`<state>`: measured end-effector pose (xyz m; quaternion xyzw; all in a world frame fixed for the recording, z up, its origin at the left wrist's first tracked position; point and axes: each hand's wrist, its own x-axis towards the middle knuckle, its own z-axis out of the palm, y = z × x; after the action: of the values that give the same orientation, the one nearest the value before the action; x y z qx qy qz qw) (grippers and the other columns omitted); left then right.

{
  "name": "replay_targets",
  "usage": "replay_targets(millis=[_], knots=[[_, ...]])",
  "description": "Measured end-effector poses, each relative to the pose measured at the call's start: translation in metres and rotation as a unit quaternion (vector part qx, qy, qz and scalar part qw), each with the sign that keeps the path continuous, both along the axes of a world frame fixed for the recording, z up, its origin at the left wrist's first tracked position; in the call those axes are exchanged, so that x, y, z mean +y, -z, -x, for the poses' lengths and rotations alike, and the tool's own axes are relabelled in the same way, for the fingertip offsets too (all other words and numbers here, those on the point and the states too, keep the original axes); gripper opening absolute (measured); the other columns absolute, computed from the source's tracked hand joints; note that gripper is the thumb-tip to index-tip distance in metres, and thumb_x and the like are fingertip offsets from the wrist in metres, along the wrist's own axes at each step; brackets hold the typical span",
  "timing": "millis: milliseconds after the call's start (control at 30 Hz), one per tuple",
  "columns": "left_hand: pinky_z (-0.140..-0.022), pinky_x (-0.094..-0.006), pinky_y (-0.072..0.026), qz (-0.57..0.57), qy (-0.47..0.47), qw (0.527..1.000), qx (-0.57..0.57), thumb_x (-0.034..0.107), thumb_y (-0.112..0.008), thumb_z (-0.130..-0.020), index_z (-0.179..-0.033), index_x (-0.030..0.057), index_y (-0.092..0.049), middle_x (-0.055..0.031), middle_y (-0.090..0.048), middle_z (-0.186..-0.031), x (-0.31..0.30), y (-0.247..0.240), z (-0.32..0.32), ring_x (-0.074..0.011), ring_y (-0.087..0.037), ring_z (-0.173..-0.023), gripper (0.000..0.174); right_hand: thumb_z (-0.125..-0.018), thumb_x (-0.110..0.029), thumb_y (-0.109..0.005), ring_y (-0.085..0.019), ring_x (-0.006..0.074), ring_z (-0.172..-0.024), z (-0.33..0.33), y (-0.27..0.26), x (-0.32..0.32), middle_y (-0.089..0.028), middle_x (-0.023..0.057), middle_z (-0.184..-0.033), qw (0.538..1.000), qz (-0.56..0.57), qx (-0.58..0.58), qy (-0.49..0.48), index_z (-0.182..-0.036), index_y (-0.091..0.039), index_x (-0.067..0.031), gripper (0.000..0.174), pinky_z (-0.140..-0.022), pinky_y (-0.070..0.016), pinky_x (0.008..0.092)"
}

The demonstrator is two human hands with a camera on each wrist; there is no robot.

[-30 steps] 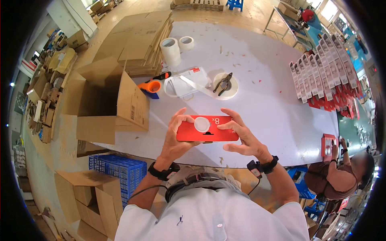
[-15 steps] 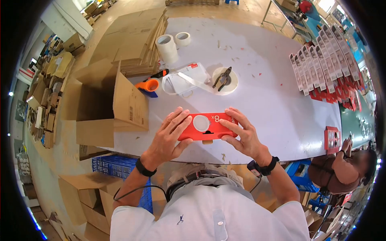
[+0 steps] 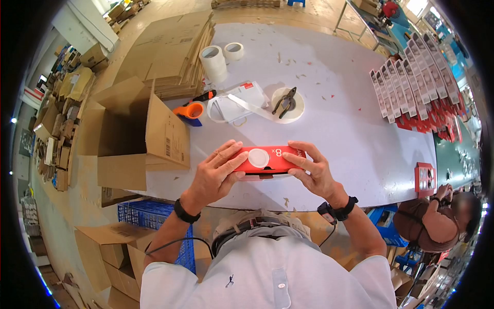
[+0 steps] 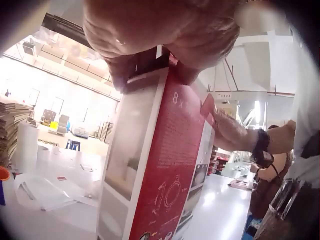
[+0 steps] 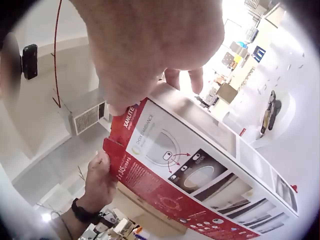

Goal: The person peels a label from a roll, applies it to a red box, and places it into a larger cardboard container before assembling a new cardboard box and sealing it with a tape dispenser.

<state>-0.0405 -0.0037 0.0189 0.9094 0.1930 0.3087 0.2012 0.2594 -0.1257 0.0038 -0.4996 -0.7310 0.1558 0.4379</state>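
Observation:
Both hands hold a red and white printed carton [image 3: 263, 166] over the near part of the table, one hand at each end. The left hand [image 3: 212, 174] has its fingers over the top face and its thumb at the near edge. At the other end the right hand [image 3: 317, 176] grips with fingers on top and the thumb low on the near side. A round white lamp and "8x" are printed on the end facing up. In the right wrist view the long printed sides of the carton [image 5: 200, 170] show, and a red flap edge [image 5: 116, 150] stands slightly apart.
An open cardboard box [image 3: 172, 136] stands at left, before stacked flat cardboard [image 3: 159, 49]. Farther back are tape rolls [image 3: 214, 64], an orange-and-blue tape dispenser [image 3: 193, 110] and pliers [image 3: 284, 103] on a white roll. Stacked cartons [image 3: 411, 95] and a seated person [image 3: 427, 221] are at right.
The left hand has shifted to the carton's left end, its fingers now laid over the top. The right thumb has come in against it. The carton has tilted, showing more of its near side.

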Motion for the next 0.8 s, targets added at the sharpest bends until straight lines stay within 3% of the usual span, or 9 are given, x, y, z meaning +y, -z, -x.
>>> replay_targets(millis=[200, 333, 433, 500, 533, 633, 733, 800], knots=[[-0.114, -0.0465, -0.0505, -0.024, 0.038, 0.999, 0.03, 0.019, -0.079, -0.09, -0.139, 0.0087, -0.067, -0.019, -0.058, -0.15, 0.003, 0.0, 0.007, -0.0402, -0.055, -0.141, 0.052, -0.087, -0.03, -0.084, -0.062, 0.0372, -0.126, -0.01, -0.002, -0.001, -0.056, 0.0184, -0.15, 0.995, -0.015, -0.088, -0.032, -0.14, -0.069, -0.0186, 0.056, -0.104, -0.0555, 0.047], [-0.115, -0.0475, -0.05, -0.041, 0.075, 0.996, 0.032, 0.014, -0.082, -0.085, -0.143, 0.0099, -0.063, -0.0185, -0.054, -0.154, 0.002, 0.007, 0.012, -0.042, -0.052, -0.143, 0.062, -0.08, -0.021, -0.089, -0.06, 0.0398, -0.129, -0.013, 0.006, -0.002, -0.052, 0.0182, -0.154, 0.989, -0.056, -0.127, -0.055, -0.141, -0.067, -0.0217, 0.065, -0.106, -0.0552, 0.0484], [-0.116, -0.049, -0.0494, -0.077, 0.044, 0.995, 0.045, 0.011, -0.085, -0.08, -0.142, 0.0102, -0.063, -0.018, -0.053, -0.154, 0.0, 0.014, 0.009, -0.0399, -0.052, -0.143, 0.065, -0.075, -0.014, -0.092, -0.057, 0.0408, -0.133, -0.009, 0.026, -0.007, -0.05, 0.0179, -0.156, 0.988, -0.071, -0.132, -0.042, -0.141, -0.067, -0.023, 0.071, -0.108, -0.0552, 0.0492], [-0.117, -0.0508, -0.0471, -0.105, 0.039, 0.993, 0.043, 0.018, -0.086, -0.081, -0.14, 0.0098, -0.063, -0.0184, -0.055, -0.15, 0.004, 0.016, 0.007, -0.04, -0.053, -0.139, 0.063, -0.073, -0.01, -0.092, -0.056, 0.0412, -0.136, -0.011, 0.024, 0.003, -0.05, 0.0174, -0.157, 0.986, -0.09, -0.135, -0.038, -0.141, -0.067, -0.0232, 0.074, -0.108, -0.0555, 0.0495], [-0.117, -0.0517, -0.046, -0.12, 0.038, 0.991, 0.043, 0.021, -0.086, -0.082, -0.139, 0.0096, -0.063, -0.0185, -0.056, -0.148, 0.008, 0.014, 0.005, -0.04, -0.054, -0.138, 0.062, -0.074, -0.012, -0.091, -0.053, 0.0424, -0.14, -0.013, 0.028, 0.003, -0.05, 0.0156, -0.157, 0.99, -0.063, -0.115, -0.047, -0.139, -0.068, -0.0233, 0.07, -0.113, -0.0509, 0.0527], [-0.114, -0.0537, -0.0429, -0.109, -0.011, 0.988, 0.108, 0.026, -0.084, -0.083, -0.139, 0.0032, -0.06, -0.0172, -0.059, -0.137, -0.005, -0.013, -0.022, -0.0371, -0.057, -0.128, 0.065, -0.076, -0.015, -0.091, -0.045, 0.0435, -0.147, -0.009, 0.011, -0.001, -0.052, 0.0126, -0.157, 0.979, -0.041, -0.198, 0.013, -0.137, -0.07, -0.024, 0.065, -0.12, -0.0389, 0.0611], [-0.109, -0.0506, -0.0392, -0.109, -0.002, 0.985, 0.136, 0.029, -0.081, -0.086, -0.142, -0.002, -0.055, -0.0159, -0.058, -0.132, -0.01, -0.008, -0.046, -0.0333, -0.057, -0.124, 0.069, -0.077, -0.02, -0.091, -0.036, 0.0427, -0.153, 0.007, -0.012, -0.006, -0.055, 0.0102, -0.154, 0.977, -0.037, -0.203, 0.059, -0.132, -0.073, -0.0236, 0.057, -0.124, -0.0262, 0.0673], [-0.107, -0.0476, -0.0384, -0.108, -0.013, 0.984, 0.143, 0.029, -0.08, -0.085, -0.144, -0.0024, -0.052, -0.0153, -0.058, -0.135, -0.012, -0.013, -0.05, -0.0309, -0.056, -0.124, 0.072, -0.076, -0.022, -0.092, -0.033, 0.0414, -0.154, 0.021, -0.028, -0.011, -0.056, 0.0095, -0.153, 0.987, -0.025, -0.148, 0.058, -0.126, -0.075, -0.0222, 0.052, -0.124, -0.0243, 0.0686]])
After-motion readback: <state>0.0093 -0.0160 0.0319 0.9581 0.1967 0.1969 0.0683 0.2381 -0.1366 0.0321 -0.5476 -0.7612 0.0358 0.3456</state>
